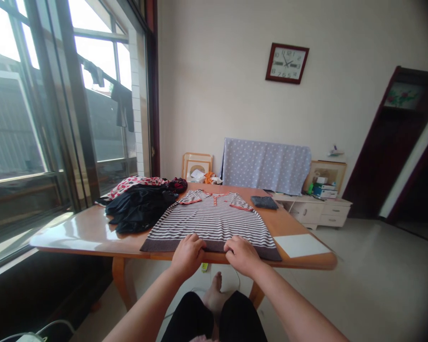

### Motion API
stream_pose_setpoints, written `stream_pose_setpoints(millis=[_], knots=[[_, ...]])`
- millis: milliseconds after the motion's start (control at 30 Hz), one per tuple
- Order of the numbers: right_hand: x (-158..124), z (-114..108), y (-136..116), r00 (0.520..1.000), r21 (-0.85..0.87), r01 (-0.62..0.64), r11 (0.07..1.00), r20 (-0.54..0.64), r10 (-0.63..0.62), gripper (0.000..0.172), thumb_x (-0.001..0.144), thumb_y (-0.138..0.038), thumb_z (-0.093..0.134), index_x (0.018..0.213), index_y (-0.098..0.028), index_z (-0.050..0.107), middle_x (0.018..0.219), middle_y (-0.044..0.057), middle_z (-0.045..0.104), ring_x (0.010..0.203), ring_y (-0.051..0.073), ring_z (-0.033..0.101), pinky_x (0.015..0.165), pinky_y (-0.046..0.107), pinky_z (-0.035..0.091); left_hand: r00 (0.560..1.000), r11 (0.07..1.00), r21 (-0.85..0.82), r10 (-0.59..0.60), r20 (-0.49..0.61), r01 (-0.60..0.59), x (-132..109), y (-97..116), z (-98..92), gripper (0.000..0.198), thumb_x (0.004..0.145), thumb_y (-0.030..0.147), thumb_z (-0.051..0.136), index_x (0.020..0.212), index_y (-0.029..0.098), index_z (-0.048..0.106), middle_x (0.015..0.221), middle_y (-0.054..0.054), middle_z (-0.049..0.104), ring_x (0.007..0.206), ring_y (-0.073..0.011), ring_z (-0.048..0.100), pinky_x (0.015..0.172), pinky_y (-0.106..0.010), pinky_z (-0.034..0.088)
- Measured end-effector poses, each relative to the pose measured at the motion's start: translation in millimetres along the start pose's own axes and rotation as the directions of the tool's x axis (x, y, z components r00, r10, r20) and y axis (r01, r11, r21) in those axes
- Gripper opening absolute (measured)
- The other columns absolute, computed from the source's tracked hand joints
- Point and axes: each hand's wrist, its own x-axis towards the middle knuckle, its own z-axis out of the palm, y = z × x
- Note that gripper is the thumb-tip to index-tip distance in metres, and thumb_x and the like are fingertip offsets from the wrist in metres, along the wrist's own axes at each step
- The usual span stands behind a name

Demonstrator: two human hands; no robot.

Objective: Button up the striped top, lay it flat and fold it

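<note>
A striped short-sleeved shirt (214,221) in dark brown and white lies spread flat on the wooden table, collar away from me, with orange trim at collar, placket and sleeves. Its dark ribbed hem runs along the table's near edge. My left hand (189,256) is closed on the hem left of its middle, fingers curled over the fabric. Some way to the right, my right hand (243,255) grips the same hem with bent fingers. The fingertips of both hands are partly hidden.
Dark crumpled clothes (139,206) and a red-and-white patterned garment (137,183) are heaped on the table's left. A folded dark grey garment (264,203) lies at the right, behind a white sheet (301,245). The table (78,237) stands beside a window.
</note>
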Motion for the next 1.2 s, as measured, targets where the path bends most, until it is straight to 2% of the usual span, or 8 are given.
stream_pose_setpoints(millis=[133, 267, 433, 533, 633, 700, 967, 1200], knots=[[2, 3, -5, 1.0, 0.0, 0.004, 1.0, -0.03, -0.004, 0.025, 0.08, -0.018, 0.055, 0.099, -0.027, 0.069, 0.101, 0.003, 0.063, 0.1, 0.02, 0.053, 0.085, 0.029, 0.034, 0.998, 0.998, 0.033, -0.061, -0.017, 0.062, -9, -13, -10.5, 0.022, 0.085, 0.017, 0.046, 0.094, 0.024, 0.066, 0.099, -0.006, 0.059, 0.098, -0.0229, 0.052, 0.086, -0.034, 0.04], [6, 5, -15, 1.0, 0.004, 0.006, 1.0, -0.007, -0.006, 0.02, 0.081, -0.018, 0.053, 0.09, -0.026, 0.069, 0.095, 0.002, 0.063, 0.096, 0.019, 0.053, 0.082, 0.029, 0.034, 0.995, 0.995, 0.048, -0.091, -0.03, 0.092, -17, -25, -17.5, 0.021, 0.085, 0.017, 0.047, 0.092, 0.023, 0.065, 0.099, -0.006, 0.058, 0.098, -0.0224, 0.052, 0.085, -0.034, 0.039], [14, 12, -28, 0.999, 0.018, 0.035, 0.999, -0.026, -0.035, 0.025, 0.08, -0.017, 0.054, 0.098, -0.026, 0.069, 0.103, 0.003, 0.064, 0.101, 0.02, 0.053, 0.086, 0.029, 0.034, 0.991, 0.99, 0.057, -0.127, -0.053, 0.13, -24, -29, -21.0, 0.02, 0.086, 0.016, 0.046, 0.09, 0.023, 0.065, 0.098, -0.006, 0.058, 0.096, -0.0224, 0.052, 0.082, -0.033, 0.038], [18, 18, -34, 0.999, 0.012, 0.038, 0.999, -0.001, -0.038, 0.021, 0.081, -0.017, 0.053, 0.091, -0.025, 0.069, 0.097, 0.002, 0.064, 0.099, 0.02, 0.053, 0.086, 0.03, 0.034, 0.988, 0.987, 0.059, -0.144, -0.054, 0.148, -29, -31, -22.6, 0.019, 0.086, 0.017, 0.047, 0.091, 0.023, 0.064, 0.099, -0.006, 0.058, 0.098, -0.0226, 0.052, 0.083, -0.033, 0.038], [20, 23, -38, 0.999, 0.008, 0.042, 0.999, -0.013, -0.041, 0.024, 0.083, -0.018, 0.051, 0.097, -0.025, 0.069, 0.099, 0.003, 0.063, 0.099, 0.02, 0.053, 0.087, 0.03, 0.034, 0.981, 0.98, 0.072, -0.18, -0.071, 0.185, -34, -37, -25.7, 0.018, 0.087, 0.018, 0.047, 0.091, 0.023, 0.064, 0.099, -0.006, 0.058, 0.098, -0.0226, 0.051, 0.084, -0.033, 0.038], [21, 26, -41, 0.998, 0.005, 0.051, 0.999, -0.021, -0.051, 0.027, 0.082, -0.018, 0.052, 0.102, -0.026, 0.069, 0.102, 0.004, 0.063, 0.101, 0.021, 0.052, 0.089, 0.031, 0.034, 0.973, 0.971, 0.092, -0.214, -0.087, 0.222, -37, -43, -28.8, 0.018, 0.088, 0.02, 0.046, 0.091, 0.023, 0.064, 0.099, -0.006, 0.058, 0.098, -0.0227, 0.051, 0.083, -0.033, 0.038], [24, 32, -51, 0.996, 0.016, 0.082, 0.996, -0.034, -0.082, 0.024, 0.085, -0.021, 0.052, 0.099, -0.027, 0.07, 0.101, 0.003, 0.063, 0.1, 0.02, 0.052, 0.089, 0.031, 0.035, 0.929, 0.91, 0.206, -0.328, -0.174, 0.36, -44, -75, -42.9, 0.014, 0.088, 0.024, 0.048, 0.087, 0.023, 0.062, 0.1, -0.006, 0.059, 0.1, -0.0229, 0.051, 0.087, -0.033, 0.037], [25, 35, -57, 0.995, -0.007, 0.092, 0.996, -0.027, -0.092, 0.023, 0.088, -0.023, 0.053, 0.102, -0.027, 0.07, 0.103, 0.005, 0.062, 0.101, 0.021, 0.052, 0.091, 0.031, 0.035, 0.885, 0.847, 0.269, -0.407, -0.225, 0.458, -44, -86, -42.6, 0.015, 0.089, 0.028, 0.047, 0.086, 0.023, 0.061, 0.104, -0.007, 0.06, 0.1, -0.0236, 0.052, 0.086, -0.035, 0.036]])
